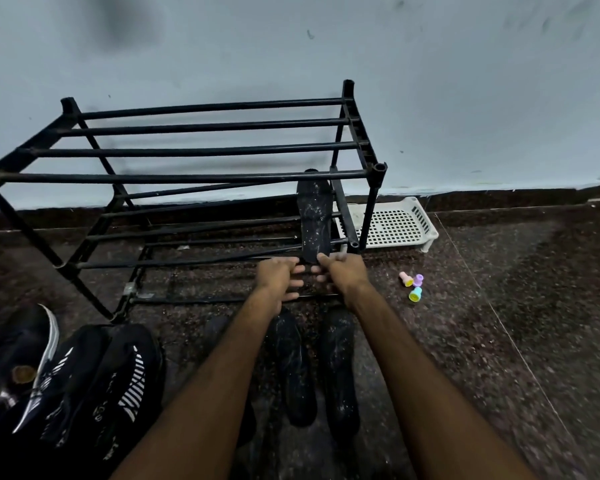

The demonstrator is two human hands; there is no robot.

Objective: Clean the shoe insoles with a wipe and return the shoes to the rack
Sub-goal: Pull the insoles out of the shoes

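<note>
Evidently mid-cleaning: left hand [279,273] and right hand [344,271] pinch the near end of the speckled insole [314,216] on the rack [187,174]; it likely needs wiping next

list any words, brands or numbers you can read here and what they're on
No text here can be read.
White marks on the black striped shoes: maybe lettering, too blurred to read.
The insole, rack, white basket, small coloured caps: no print visible.
</note>
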